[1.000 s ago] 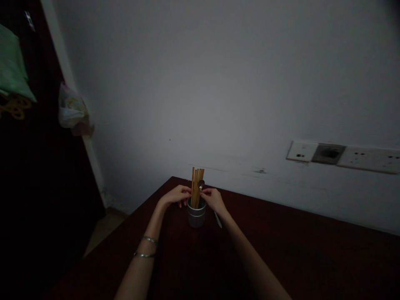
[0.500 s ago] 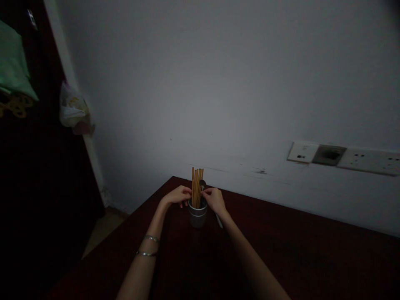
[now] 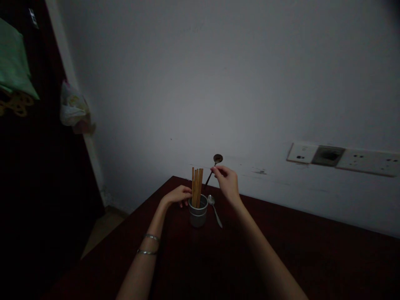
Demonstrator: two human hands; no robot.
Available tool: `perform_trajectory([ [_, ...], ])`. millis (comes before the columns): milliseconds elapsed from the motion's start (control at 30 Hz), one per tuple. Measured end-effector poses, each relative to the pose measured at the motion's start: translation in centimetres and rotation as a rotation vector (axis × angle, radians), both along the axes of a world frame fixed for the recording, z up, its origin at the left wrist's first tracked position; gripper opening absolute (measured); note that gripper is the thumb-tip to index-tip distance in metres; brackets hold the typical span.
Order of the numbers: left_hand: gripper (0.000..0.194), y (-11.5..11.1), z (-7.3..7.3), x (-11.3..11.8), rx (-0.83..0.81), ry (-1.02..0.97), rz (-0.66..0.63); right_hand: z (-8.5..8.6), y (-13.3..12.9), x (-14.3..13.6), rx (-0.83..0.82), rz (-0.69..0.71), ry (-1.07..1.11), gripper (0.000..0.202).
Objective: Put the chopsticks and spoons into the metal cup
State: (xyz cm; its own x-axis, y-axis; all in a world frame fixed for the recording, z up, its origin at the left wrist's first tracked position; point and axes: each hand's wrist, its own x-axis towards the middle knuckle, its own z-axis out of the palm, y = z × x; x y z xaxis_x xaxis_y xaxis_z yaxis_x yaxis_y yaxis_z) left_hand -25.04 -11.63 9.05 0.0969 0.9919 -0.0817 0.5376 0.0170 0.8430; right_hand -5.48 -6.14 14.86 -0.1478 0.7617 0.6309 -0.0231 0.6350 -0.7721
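Observation:
Pinched in the fingers of my right hand (image 3: pixel 227 181) is a spoon (image 3: pixel 218 158), bowl up, its handle slanting down to the left behind the chopsticks' right side. A grey metal cup (image 3: pixel 198 216) stands upright on the table with several wooden chopsticks (image 3: pixel 196 187) in it. My left hand (image 3: pixel 178 195) is at the cup's left rim, fingers bent loosely by the chopsticks; whether it grips the cup is hard to make out. Just right of the cup, a second spoon (image 3: pixel 215 211) lies on the tabletop.
The dark red table (image 3: pixel 275 246) meets a grey wall (image 3: pixel 218 83) at the back. Wall sockets (image 3: pixel 302 153) are at right. On the left, a plastic bag (image 3: pixel 73 106) hangs by a dark door, with a green cloth (image 3: pixel 14 62) on it.
My right hand has lifted the spoon out of the cup, up and to the right. The spoon lying on the table shows more fully now. My left hand has stayed in place.

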Motion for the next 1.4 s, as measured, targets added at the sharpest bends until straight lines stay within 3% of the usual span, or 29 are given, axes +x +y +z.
perform_trajectory([
  [100,0.034,0.2,-0.2,-0.3,0.007,0.007,-0.002,0.9,-1.4,1.3,-0.102,0.149,0.060,0.033],
  [200,0.038,0.4,-0.5,-0.6,0.011,0.005,-0.011,-0.2,-3.2,2.3,-0.246,0.326,-0.039,0.030],
  [367,0.041,0.6,-0.8,-1.3,0.001,-0.020,0.061,-5.2,-6.4,3.4,-0.419,0.683,-0.450,0.020],
  [467,0.041,0.7,-1.1,-1.8,-0.006,-0.046,0.102,-8.8,-7.6,3.5,-0.450,0.760,-0.645,0.018],
  [633,0.045,0.8,-1.1,-1.7,0.081,-0.143,0.159,-13.3,-8.0,2.4,-0.496,0.729,-0.795,0.015],
  [767,0.053,1.2,-1.3,-0.8,0.129,-0.313,0.184,-14.8,-8.0,1.8,-0.454,0.647,-0.856,0.016],
  [1067,0.047,2.7,-3.1,0.9,0.190,-0.505,0.211,-13.8,-9.0,1.4,-0.238,0.439,-0.955,0.010],
  [1400,0.041,3.0,-3.4,2.4,0.236,-0.592,0.262,-13.4,-8.9,1.3,-0.105,0.316,-1.061,0.010],
])
